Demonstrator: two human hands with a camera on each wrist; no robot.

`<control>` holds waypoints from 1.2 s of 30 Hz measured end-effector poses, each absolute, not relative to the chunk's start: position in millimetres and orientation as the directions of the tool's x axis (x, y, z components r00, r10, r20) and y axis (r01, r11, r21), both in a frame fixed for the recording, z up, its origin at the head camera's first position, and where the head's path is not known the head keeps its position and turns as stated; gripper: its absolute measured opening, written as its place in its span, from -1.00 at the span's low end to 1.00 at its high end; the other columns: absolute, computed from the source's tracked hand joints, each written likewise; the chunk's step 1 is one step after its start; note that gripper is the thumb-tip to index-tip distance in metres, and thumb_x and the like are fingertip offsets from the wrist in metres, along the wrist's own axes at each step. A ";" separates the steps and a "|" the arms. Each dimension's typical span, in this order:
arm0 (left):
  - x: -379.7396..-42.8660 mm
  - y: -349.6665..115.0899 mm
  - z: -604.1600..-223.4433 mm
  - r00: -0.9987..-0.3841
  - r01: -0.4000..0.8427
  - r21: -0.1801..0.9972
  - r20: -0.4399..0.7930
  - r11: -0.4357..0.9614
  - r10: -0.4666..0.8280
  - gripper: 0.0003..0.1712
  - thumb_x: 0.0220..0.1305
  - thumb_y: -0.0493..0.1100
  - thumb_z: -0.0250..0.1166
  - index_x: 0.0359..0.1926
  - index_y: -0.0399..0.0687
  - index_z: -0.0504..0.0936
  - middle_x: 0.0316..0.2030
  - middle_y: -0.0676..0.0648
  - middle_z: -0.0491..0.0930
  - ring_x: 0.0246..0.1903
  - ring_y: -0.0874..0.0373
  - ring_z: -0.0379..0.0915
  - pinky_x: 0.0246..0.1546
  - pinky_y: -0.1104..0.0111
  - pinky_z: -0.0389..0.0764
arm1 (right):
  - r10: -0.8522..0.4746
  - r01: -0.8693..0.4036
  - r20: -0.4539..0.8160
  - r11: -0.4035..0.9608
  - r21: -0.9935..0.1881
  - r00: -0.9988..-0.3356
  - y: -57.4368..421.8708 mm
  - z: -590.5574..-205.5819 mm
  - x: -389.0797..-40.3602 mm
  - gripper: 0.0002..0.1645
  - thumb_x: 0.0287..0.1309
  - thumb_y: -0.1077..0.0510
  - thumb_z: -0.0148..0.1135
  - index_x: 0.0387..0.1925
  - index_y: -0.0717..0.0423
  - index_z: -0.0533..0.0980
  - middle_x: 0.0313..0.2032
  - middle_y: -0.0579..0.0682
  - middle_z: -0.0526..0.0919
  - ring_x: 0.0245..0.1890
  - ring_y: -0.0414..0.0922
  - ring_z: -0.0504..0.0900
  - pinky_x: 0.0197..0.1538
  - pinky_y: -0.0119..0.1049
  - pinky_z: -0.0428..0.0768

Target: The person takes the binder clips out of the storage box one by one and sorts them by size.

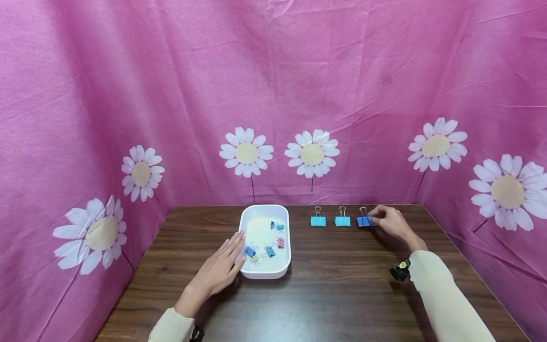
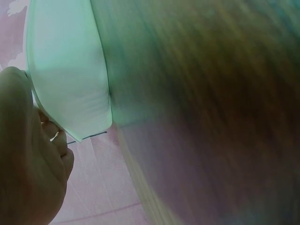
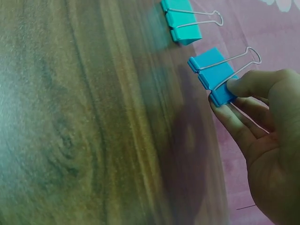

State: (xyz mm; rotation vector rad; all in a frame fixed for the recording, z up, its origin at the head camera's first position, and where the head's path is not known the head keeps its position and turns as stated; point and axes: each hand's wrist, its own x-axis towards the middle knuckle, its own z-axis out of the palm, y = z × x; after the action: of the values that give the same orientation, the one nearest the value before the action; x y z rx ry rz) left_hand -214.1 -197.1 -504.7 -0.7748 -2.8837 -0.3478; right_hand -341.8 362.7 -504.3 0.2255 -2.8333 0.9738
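Note:
A blue binder clip (image 1: 364, 221) stands at the right end of a row near the table's back edge. My right hand (image 1: 391, 222) pinches its right side between thumb and fingers; in the right wrist view the thumb lies on the face of the blue clip (image 3: 219, 77). Left of it are two turquoise binder clips, a middle one (image 1: 342, 221) and a far one (image 1: 318, 221), handles up. My left hand (image 1: 220, 262) rests with extended fingers against the left side of a white tray (image 1: 266, 275). Inside lie several small binder clips, among them a pink one (image 1: 280, 242) and a yellow one (image 1: 254, 259).
The brown wooden table (image 1: 333, 294) reaches back to a pink curtain (image 1: 273, 85) printed with white daisies, which also hangs along both sides. Between the tray and the row of clips lies a narrow strip of tabletop.

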 end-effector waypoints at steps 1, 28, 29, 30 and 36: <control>-214.2 -197.1 -504.7 -0.859 0.508 0.188 0.187 0.841 0.477 -0.27 0.70 0.07 0.00 0.65 -0.26 0.18 0.69 -0.15 0.10 0.68 -0.05 0.01 0.68 0.01 0.19 | -0.094 -0.183 0.176 0.777 -0.602 -0.980 362.8 -505.4 -341.8 -0.85 0.36 0.20 0.38 -0.11 0.18 0.72 -0.07 0.24 0.81 -0.10 0.02 0.71 -0.06 -0.20 0.61; -216.4 -196.8 -503.0 -0.866 0.498 0.196 0.156 0.845 0.474 -0.25 0.71 0.09 -0.03 0.66 -0.25 0.14 0.70 -0.15 0.05 0.69 -0.06 -0.02 0.68 0.02 0.18 | -0.101 -0.178 0.167 0.816 -0.551 -0.981 365.6 -526.2 -347.2 -0.70 0.41 0.21 0.30 0.06 0.32 0.64 0.13 0.51 0.66 0.24 0.50 0.55 0.27 0.42 0.54; -216.5 -196.8 -503.0 -0.866 0.498 0.197 0.157 0.844 0.474 -0.25 0.71 0.09 -0.03 0.66 -0.25 0.14 0.70 -0.15 0.06 0.69 -0.06 -0.02 0.68 0.01 0.18 | -0.102 -0.181 0.172 0.816 -0.549 -0.980 365.6 -526.2 -347.4 -0.70 0.40 0.22 0.30 0.06 0.33 0.64 0.12 0.51 0.66 0.23 0.51 0.55 0.27 0.42 0.53; -216.6 -196.8 -503.0 -0.866 0.498 0.197 0.158 0.844 0.474 -0.25 0.71 0.09 -0.03 0.66 -0.25 0.15 0.70 -0.15 0.06 0.69 -0.05 -0.03 0.68 0.02 0.18 | -0.103 -0.185 0.177 0.818 -0.545 -0.979 365.5 -526.1 -347.3 -0.70 0.40 0.22 0.31 0.06 0.34 0.64 0.12 0.52 0.66 0.23 0.51 0.55 0.28 0.43 0.53; -216.1 -196.9 -504.1 -0.867 0.497 0.199 0.159 0.844 0.473 -0.26 0.71 0.09 -0.03 0.66 -0.25 0.15 0.70 -0.14 0.05 0.69 -0.06 -0.02 0.69 0.02 0.17 | -0.102 -0.172 0.157 0.824 -0.539 -0.982 365.8 -526.8 -345.8 -0.67 0.42 0.23 0.29 0.11 0.34 0.62 0.14 0.54 0.63 0.24 0.53 0.53 0.28 0.44 0.52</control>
State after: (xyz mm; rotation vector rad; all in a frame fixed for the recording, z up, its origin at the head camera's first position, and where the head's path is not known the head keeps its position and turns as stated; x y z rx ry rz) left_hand -216.1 -196.9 -504.1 -0.7695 -2.9168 -0.3568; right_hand -345.8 365.8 -526.8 0.2177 -2.8841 0.8697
